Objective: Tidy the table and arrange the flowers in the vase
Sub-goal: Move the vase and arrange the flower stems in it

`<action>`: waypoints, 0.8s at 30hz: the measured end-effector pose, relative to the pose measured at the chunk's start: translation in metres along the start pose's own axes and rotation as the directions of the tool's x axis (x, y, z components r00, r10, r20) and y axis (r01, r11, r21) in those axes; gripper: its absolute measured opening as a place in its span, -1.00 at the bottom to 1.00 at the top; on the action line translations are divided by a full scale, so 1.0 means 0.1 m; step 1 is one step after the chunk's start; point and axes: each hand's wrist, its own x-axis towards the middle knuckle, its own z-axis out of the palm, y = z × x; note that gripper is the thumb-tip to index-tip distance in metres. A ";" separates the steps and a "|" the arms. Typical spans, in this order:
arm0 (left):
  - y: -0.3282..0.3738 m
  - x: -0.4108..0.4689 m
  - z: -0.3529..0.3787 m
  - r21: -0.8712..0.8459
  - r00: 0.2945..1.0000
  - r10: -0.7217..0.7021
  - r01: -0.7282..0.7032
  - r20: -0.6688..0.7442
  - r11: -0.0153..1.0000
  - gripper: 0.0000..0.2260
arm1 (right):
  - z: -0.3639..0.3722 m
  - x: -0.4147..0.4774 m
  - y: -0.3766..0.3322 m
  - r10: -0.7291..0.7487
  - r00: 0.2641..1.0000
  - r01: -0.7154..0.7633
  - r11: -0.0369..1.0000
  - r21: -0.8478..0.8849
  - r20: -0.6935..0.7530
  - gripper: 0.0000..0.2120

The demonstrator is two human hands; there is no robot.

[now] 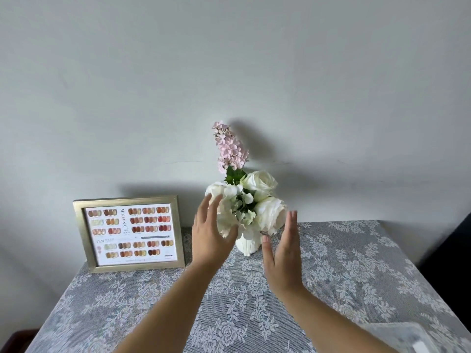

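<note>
Both hands are spread and empty: left hand [212,236] and right hand [283,256] flank the small white ceramic vase [247,244] of white roses [260,184] mid-frame, gold-framed nail colour chart [130,233] at left.

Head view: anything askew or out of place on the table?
Mostly tidy. The tall pink flower spike leans left out of the small white vase; a pale translucent sheet lies loose at the table's near-right corner.

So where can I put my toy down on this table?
The front of the tablecloth is bare, between the picture frame and the near edge. The right side past the right hand is free too, apart from a pale thing at the near right corner. It is crowded in the back middle, where both open hands flank the vase of flowers, left hand included.
</note>
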 end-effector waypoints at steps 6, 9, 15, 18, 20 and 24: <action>0.02 -0.24 0.09 -0.026 0.991 0.076 -0.074 0.112 0.997 -0.36 | 0.01 -0.12 -0.03 -0.068 0.991 0.061 0.996 0.066 0.119 -0.36; 0.01 -0.20 0.08 -0.040 0.990 0.082 -0.078 0.116 0.996 -0.38 | 0.01 -0.04 -0.08 -0.087 0.989 0.080 0.995 0.067 0.117 -0.37; 0.00 -0.18 0.08 -0.027 0.990 0.077 -0.074 0.122 0.997 -0.44 | -0.05 0.00 -0.06 -0.087 0.989 0.083 0.996 0.035 0.119 -0.38; -0.02 -0.26 0.05 0.007 0.993 0.047 -0.048 0.106 0.999 -0.40 | -0.11 -0.09 0.01 -0.070 0.990 0.070 0.998 0.008 0.123 -0.38; -0.03 -0.33 0.04 0.014 0.994 0.035 -0.037 0.101 0.999 -0.36 | -0.15 -0.15 0.05 -0.044 0.989 0.043 0.999 0.009 0.138 -0.38; -0.06 -0.46 0.02 -0.017 0.997 -0.029 0.030 0.075 0.999 -0.32 | -0.18 -0.21 0.07 0.088 0.969 -0.102 0.994 0.046 0.230 -0.35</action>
